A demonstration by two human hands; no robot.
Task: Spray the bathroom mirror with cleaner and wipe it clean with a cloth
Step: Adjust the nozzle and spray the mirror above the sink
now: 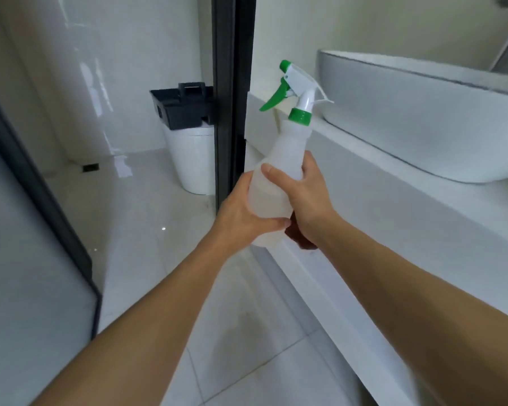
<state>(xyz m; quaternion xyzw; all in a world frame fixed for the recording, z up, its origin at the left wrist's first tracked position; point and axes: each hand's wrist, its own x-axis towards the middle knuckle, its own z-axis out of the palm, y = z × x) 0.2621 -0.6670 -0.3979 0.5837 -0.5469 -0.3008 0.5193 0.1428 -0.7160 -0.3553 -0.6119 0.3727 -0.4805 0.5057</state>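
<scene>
A translucent white spray bottle [279,159] with a green trigger and green collar is held upright, tilted slightly right, in front of the vanity's left end. My left hand [241,212] wraps the bottle's lower body from the left. My right hand [302,197] grips it from the right, thumb across the front. The nozzle points left toward the black door frame. Neither the mirror nor a cloth is in view.
A white vanity counter [393,206] runs along the right with an oval vessel basin [417,112] on it. A black door frame [232,92] stands behind the bottle. Beyond it sits a white toilet [194,159] with a black caddy [182,106] on top. Glass panel at left.
</scene>
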